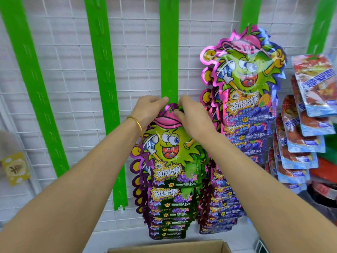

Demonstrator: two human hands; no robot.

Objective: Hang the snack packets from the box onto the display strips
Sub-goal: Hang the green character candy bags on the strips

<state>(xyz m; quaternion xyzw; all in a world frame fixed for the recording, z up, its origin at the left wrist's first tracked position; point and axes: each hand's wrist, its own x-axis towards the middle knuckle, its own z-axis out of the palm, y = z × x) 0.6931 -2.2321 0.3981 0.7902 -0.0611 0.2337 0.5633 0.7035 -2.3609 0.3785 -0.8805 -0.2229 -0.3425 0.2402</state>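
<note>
A purple-edged snack packet (pixel 168 148) with a green cartoon face hangs against the middle green display strip (pixel 168 52). My left hand (pixel 147 109) pinches the packet's top left edge at the strip. My right hand (pixel 191 115) pinches its top right, fingers over the hanging hole. Below it several matching packets (pixel 169 212) overlap down the same strip. The cardboard box (pixel 167 246) shows at the bottom edge, its inside hidden.
Blue-flavour packets (pixel 244 84) fill the strip to the right, and red-and-blue packets (pixel 310 99) hang further right. Two bare green strips (pixel 105 88) (pixel 34 88) hang on the white wire grid (pixel 73 61) to the left. A yellow tag (pixel 15 168) sits at far left.
</note>
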